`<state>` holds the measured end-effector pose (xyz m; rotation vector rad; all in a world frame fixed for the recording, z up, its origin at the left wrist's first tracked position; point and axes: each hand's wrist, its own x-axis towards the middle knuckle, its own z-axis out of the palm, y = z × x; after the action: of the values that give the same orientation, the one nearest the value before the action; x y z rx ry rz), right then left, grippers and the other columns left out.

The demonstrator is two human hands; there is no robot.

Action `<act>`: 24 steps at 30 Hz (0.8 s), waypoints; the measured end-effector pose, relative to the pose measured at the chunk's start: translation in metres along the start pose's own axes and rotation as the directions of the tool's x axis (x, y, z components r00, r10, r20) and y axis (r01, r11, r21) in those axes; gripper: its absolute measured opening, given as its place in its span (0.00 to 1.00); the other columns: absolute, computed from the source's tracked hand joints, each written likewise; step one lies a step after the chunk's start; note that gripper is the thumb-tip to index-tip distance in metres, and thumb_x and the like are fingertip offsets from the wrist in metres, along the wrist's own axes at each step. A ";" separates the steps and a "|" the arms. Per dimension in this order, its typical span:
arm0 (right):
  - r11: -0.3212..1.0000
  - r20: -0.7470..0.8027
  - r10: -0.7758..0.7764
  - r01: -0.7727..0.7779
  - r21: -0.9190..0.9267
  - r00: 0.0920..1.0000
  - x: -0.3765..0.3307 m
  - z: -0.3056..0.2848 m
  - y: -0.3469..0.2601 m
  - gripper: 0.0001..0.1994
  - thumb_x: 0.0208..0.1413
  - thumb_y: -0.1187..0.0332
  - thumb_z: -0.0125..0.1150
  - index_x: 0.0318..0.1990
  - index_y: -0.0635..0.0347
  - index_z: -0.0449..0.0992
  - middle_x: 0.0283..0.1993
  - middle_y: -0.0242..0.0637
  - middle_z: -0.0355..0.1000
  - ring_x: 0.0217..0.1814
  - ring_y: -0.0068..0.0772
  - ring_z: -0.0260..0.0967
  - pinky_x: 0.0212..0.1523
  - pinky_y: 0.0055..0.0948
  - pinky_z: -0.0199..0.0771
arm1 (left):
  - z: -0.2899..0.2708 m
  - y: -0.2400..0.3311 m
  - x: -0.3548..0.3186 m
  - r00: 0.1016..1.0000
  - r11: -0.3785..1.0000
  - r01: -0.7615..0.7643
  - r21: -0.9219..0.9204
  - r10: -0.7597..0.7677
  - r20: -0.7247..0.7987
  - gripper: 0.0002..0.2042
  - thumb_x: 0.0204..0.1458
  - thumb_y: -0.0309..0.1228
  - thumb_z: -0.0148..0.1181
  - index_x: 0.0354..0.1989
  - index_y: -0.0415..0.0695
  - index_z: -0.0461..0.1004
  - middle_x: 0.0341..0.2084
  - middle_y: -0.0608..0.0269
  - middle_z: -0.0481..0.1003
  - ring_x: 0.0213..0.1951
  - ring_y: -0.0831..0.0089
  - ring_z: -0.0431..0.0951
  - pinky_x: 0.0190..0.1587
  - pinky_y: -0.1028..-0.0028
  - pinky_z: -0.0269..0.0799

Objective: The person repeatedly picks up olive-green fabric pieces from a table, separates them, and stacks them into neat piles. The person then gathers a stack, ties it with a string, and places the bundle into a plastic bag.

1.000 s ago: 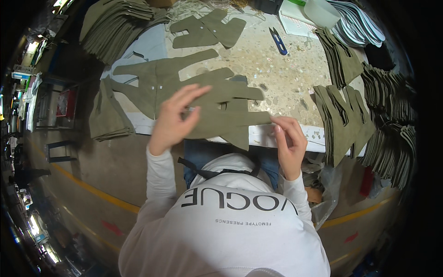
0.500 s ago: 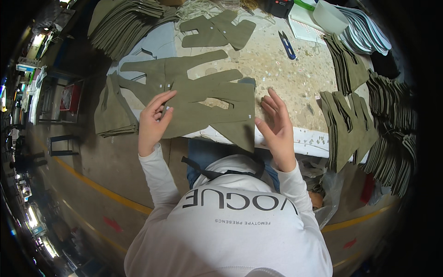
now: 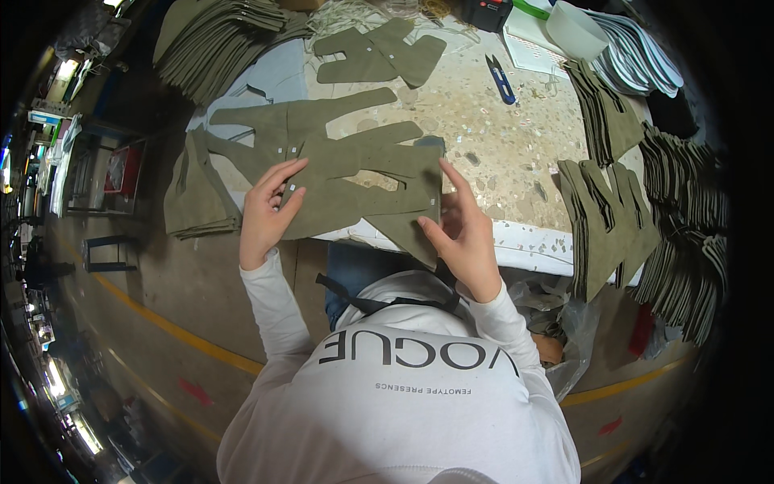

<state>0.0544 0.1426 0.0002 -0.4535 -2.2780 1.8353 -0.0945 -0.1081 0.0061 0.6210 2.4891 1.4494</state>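
Seen from above, a person's left hand [image 3: 270, 211] presses flat, fingers spread, on an olive cut fabric piece [image 3: 355, 185] lying at the speckled tabletop's [image 3: 500, 153] near edge. The right hand [image 3: 461, 230], at three o'clock of it, pinches its right corner. The overhanging lower flap could likely slip off if pressure eases.
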 end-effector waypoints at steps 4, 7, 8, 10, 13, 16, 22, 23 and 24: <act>0.996 -0.001 -0.025 0.024 -0.085 1.000 0.005 -0.021 0.001 0.38 0.50 0.82 0.63 0.70 0.50 0.58 0.29 0.26 0.66 0.30 0.16 0.64 0.34 0.18 0.66 | 0.009 0.011 0.001 0.999 1.000 -0.008 0.021 0.007 0.045 0.22 0.51 0.20 0.60 0.56 0.47 0.75 0.53 0.65 0.73 0.33 0.83 0.65 0.32 0.87 0.65; 0.994 0.033 0.031 -0.027 -0.106 0.999 0.003 -0.072 0.001 0.38 0.50 0.83 0.61 0.70 0.50 0.59 0.28 0.24 0.63 0.30 0.14 0.59 0.34 0.16 0.61 | 0.035 0.025 -0.003 0.988 0.998 -0.033 -0.044 0.039 0.148 0.23 0.51 0.19 0.60 0.58 0.46 0.74 0.55 0.66 0.71 0.34 0.85 0.66 0.34 0.88 0.66; 0.980 0.058 0.101 -0.089 -0.180 0.993 0.000 -0.092 0.001 0.38 0.50 0.83 0.60 0.70 0.51 0.59 0.28 0.23 0.62 0.29 0.14 0.57 0.34 0.16 0.59 | 0.046 0.029 -0.005 0.980 0.995 -0.059 -0.080 0.073 0.185 0.23 0.51 0.19 0.59 0.58 0.45 0.74 0.55 0.67 0.70 0.34 0.86 0.66 0.35 0.88 0.67; 0.976 0.040 0.120 -0.110 -0.189 0.992 -0.009 -0.121 0.006 0.39 0.49 0.84 0.60 0.70 0.51 0.59 0.29 0.23 0.60 0.29 0.14 0.54 0.33 0.15 0.56 | 0.063 0.036 -0.008 0.961 0.988 -0.048 -0.144 0.085 0.264 0.24 0.51 0.19 0.59 0.59 0.46 0.73 0.56 0.66 0.70 0.34 0.86 0.67 0.34 0.87 0.68; 0.974 0.010 0.115 -0.111 -0.197 0.993 -0.021 -0.140 0.017 0.36 0.52 0.81 0.60 0.70 0.50 0.59 0.30 0.24 0.60 0.29 0.14 0.54 0.33 0.16 0.57 | 0.075 0.039 -0.005 0.941 0.983 -0.042 -0.181 0.099 0.322 0.24 0.51 0.18 0.59 0.59 0.45 0.73 0.56 0.64 0.70 0.34 0.86 0.68 0.33 0.87 0.69; 0.973 -0.083 0.039 -0.057 -0.223 0.996 -0.022 -0.131 0.027 0.32 0.55 0.79 0.59 0.68 0.49 0.62 0.35 0.28 0.67 0.31 0.16 0.60 0.35 0.17 0.63 | 0.077 0.039 0.000 0.937 0.979 -0.024 -0.201 0.092 0.336 0.24 0.50 0.17 0.59 0.59 0.44 0.73 0.56 0.63 0.70 0.33 0.87 0.67 0.33 0.87 0.69; 0.989 -0.027 0.013 -0.009 0.147 1.000 -0.015 -0.119 0.009 0.22 0.60 0.80 0.50 0.63 0.64 0.67 0.60 0.40 0.69 0.60 0.24 0.66 0.60 0.23 0.63 | 0.063 0.038 0.000 0.966 0.980 0.014 -0.197 0.038 0.255 0.23 0.51 0.15 0.57 0.58 0.42 0.74 0.55 0.64 0.70 0.31 0.88 0.66 0.32 0.89 0.66; 0.976 -0.048 0.004 0.006 0.220 0.999 -0.015 -0.124 0.000 0.21 0.60 0.80 0.49 0.62 0.66 0.68 0.62 0.40 0.68 0.59 0.24 0.67 0.59 0.24 0.65 | 0.060 0.037 -0.001 0.974 0.982 0.023 -0.189 0.021 0.227 0.23 0.51 0.15 0.57 0.57 0.42 0.74 0.54 0.64 0.70 0.31 0.88 0.65 0.32 0.90 0.66; 0.978 -0.064 -0.038 0.050 0.203 0.997 -0.018 -0.132 -0.010 0.22 0.60 0.78 0.51 0.62 0.68 0.68 0.64 0.43 0.66 0.62 0.28 0.66 0.63 0.26 0.62 | 0.058 0.036 -0.002 0.976 0.984 0.023 -0.178 0.016 0.215 0.23 0.51 0.15 0.56 0.57 0.42 0.74 0.54 0.64 0.71 0.31 0.89 0.66 0.32 0.90 0.66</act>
<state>0.1137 0.2558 0.0406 -0.4148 -2.0172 1.9795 -0.0620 -0.0485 0.0079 0.6972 2.1663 1.4966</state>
